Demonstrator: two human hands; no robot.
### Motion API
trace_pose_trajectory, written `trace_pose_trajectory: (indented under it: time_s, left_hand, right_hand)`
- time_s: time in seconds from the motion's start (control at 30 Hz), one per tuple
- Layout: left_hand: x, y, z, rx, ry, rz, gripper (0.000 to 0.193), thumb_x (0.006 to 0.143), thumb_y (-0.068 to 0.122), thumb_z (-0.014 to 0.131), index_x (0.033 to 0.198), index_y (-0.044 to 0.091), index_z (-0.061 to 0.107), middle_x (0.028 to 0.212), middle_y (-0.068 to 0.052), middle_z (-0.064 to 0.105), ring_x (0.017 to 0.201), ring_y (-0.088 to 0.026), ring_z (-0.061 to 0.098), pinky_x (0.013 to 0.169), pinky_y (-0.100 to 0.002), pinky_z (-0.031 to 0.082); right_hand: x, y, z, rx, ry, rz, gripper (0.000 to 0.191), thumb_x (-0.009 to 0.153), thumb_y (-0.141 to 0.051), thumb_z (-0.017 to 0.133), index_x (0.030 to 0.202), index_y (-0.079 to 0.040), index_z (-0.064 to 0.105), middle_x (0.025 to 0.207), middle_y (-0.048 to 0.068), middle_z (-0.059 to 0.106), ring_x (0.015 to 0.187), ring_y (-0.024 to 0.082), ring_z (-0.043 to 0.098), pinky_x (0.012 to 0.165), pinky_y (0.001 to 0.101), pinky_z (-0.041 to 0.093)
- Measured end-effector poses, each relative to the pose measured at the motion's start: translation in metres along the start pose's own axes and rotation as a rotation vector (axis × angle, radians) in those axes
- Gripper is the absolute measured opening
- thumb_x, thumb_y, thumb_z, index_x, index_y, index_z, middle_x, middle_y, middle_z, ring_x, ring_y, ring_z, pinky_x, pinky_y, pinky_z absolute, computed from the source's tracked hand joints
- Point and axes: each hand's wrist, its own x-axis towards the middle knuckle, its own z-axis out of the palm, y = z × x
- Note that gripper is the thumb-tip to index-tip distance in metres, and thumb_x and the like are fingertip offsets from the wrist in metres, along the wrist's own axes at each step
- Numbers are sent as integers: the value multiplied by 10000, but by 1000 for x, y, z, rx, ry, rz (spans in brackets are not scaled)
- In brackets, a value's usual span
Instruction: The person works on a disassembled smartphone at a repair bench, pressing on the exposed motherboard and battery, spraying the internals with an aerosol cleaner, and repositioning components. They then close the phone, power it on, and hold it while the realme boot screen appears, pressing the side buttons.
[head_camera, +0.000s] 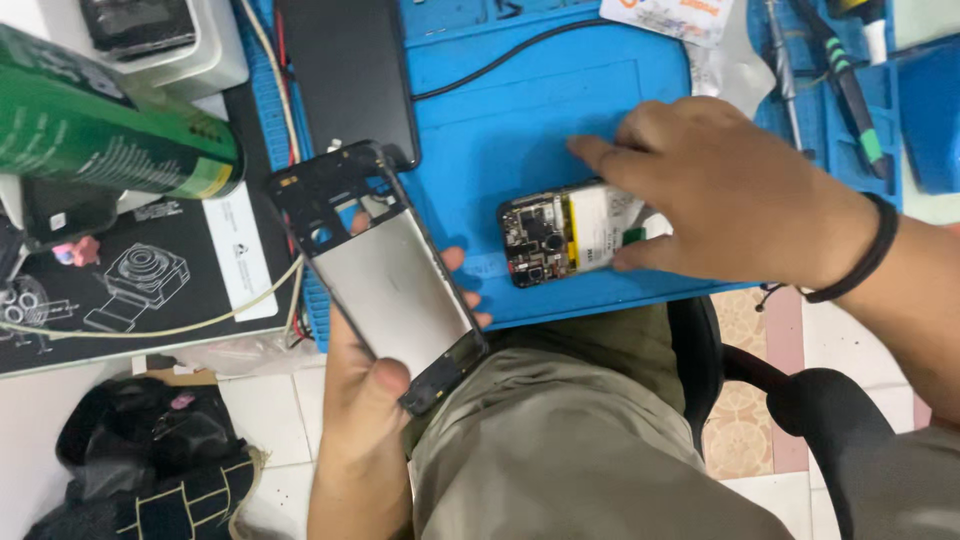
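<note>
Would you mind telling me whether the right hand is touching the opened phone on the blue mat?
Touching. The head view shows the right hand resting on the opened phone, thumb against its near edge and fingers across its top.

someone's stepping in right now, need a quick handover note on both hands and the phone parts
Left hand: grips the phone frame, held off the near mat edge, bare metal side up.
Right hand: presses on the opened phone lying on the blue mat, circuit board and battery exposed.
Done: frame and phone body are apart.
Left: the two parts are not rejoined.
Nearby: a black phone at the mat's far left, a green can.
</note>
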Motion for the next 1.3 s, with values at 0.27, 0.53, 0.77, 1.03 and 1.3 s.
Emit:
trace_pose_trajectory:
  time_s: [0.27,0.53,0.77,1.03,1.3]
  left_hand:
    - [6,8,-3,33,5,3,1104,899,395,852,1672,87,126,1494,-295,504,1209,-333,643,1022,-533,581]
    - [18,-2,7,95,-45,29,1167,859,287,905,1690,114,102,1520,-245,516,1225,-266,646,1078,-473,577]
    - [48,-12,31,183,-127,49,1182,873,65,877,1727,114,61,1499,-172,530,1295,-228,611,1132,-413,535]
    - [60,-18,55,207,-203,91,1169,883,-14,864,1728,59,60,1482,-125,531,1346,-212,584,1141,-369,531]
    - [59,-18,56,382,-238,145,1175,854,32,929,1676,40,90,1470,-106,533,1305,-190,563,1155,-351,530]
  right_hand:
    - [9,10,-22,292,-303,219,496,809,-389,794,1257,-190,715,985,99,749,869,300,717,736,424,567]
    - [0,-7,-31,1220,123,557,337,833,-64,752,1155,6,679,1022,101,784,879,120,733,750,268,579]
    - [-2,-45,5,1329,454,449,242,897,-24,767,1072,12,604,958,24,694,845,60,660,704,231,538]
    - [7,-69,18,1015,621,479,248,880,-49,783,1041,1,601,784,-4,611,678,37,537,553,229,438]
    - [-6,-77,23,945,647,393,286,1013,-52,691,1290,15,672,887,32,660,752,65,573,657,231,478]
